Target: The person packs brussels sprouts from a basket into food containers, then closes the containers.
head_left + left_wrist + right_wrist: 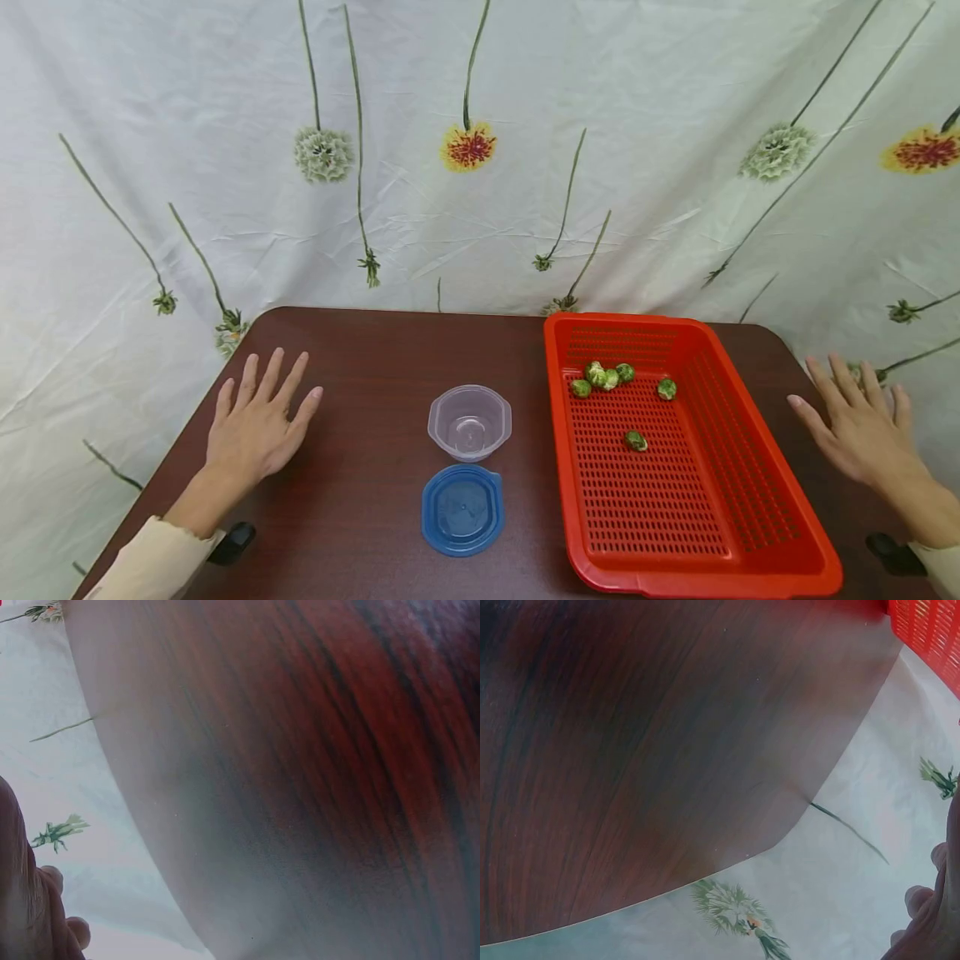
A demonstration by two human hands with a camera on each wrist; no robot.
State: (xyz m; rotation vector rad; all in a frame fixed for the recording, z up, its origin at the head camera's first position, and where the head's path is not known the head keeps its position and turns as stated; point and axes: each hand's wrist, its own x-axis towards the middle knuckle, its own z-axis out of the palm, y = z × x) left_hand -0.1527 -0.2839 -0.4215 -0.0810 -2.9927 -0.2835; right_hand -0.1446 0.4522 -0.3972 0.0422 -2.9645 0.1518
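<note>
My left hand (255, 425) is spread with straight fingers over the left side of the table, holding nothing. On the far right my right hand (862, 421) is likewise spread, just beyond the red basket (780, 467), and it holds nothing. Several Brussels sprouts (610, 379) lie inside that basket, most of them grouped toward its back left. A clear plastic bowl (470, 423) stands at the table's middle, its inside bare. In front of it lies a blue lid (462, 510). Each wrist view catches only part of a hand, at the left edge (45, 907) and right edge (934, 900).
The dark wooden table (360, 467) has rounded back corners. Behind it hangs a white cloth (405, 208) printed with flowers and stems. A black wrist strap device (232, 543) sits at the left cuff, and another (892, 554) at the right.
</note>
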